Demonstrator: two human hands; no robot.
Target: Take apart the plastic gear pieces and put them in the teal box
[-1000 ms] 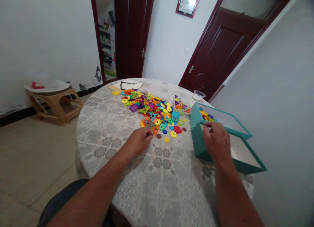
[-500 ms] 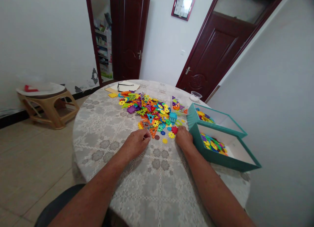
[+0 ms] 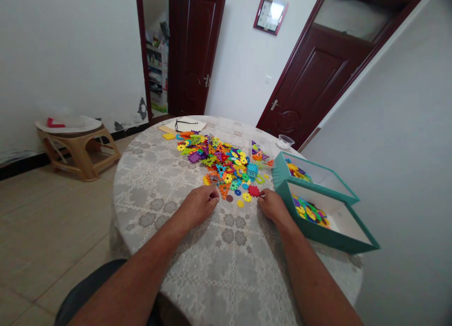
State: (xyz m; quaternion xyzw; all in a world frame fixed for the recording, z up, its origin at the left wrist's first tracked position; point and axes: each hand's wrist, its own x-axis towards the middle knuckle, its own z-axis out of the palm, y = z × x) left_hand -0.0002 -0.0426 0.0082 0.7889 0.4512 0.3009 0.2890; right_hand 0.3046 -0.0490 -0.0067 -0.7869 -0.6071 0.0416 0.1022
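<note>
Two dark red doors, the left one and the right one, tower over the far side, and in front spreads one round table under a patterned grey cloth. Off to the left, one tan stool with a white tray on top. Over on the right, two green boxes: the near box stands close by the right forearm, blocking the way to the far box, and both hold coloured pieces. Mid-table, one big pile of plastic pieces, far too many to count!

Now the hands, two of them. The left hand sits at the near edge of the pile, fingers curled; whether anything is inside, I can't tell. The right hand has its fingers bent, tips right at the right edge of one red gear; pinched or merely touched, can't say. Behind the pile, one pair of glasses on paper.

Down to the small stuff between the hands: one yellow flower piece just below the red gear, one yellow disc, one brown disc and one little blue piece.
</note>
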